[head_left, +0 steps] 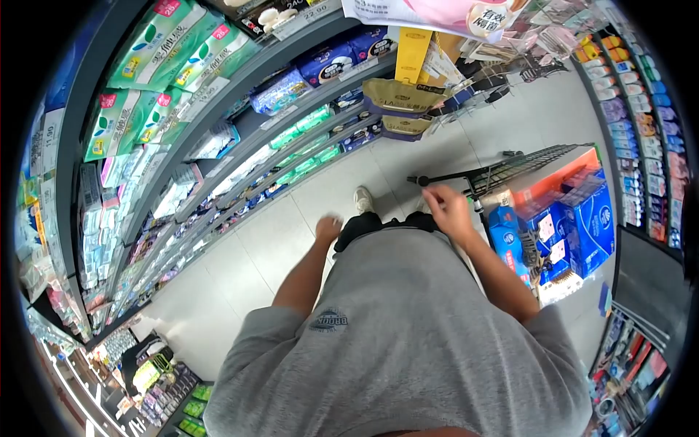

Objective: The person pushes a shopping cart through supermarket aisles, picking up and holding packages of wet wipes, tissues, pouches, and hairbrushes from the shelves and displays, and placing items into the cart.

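Note:
My left hand [329, 228] hangs beside my hip, its fingers loosely bent and apart, with nothing visible in it. Over on the right, my right hand [448, 211] is raised just below the dark handle [444, 177] of a shopping cart [520, 173]. Its fingers are bent but apart, and no object shows in them; whether a fingertip touches the handle is unclear. Inside the cart are blue packages [591, 226], a blue bottle-shaped pack [506, 233] and an orange-red item [557, 178].
Shelves with green packs [156, 44] and blue packs [328, 64] curve along the left and top. Hanging gold pouches [404, 98] jut out above the tiled floor [255, 251]. More shelves [630, 131] line the far right. My shoe [362, 198] shows on the floor.

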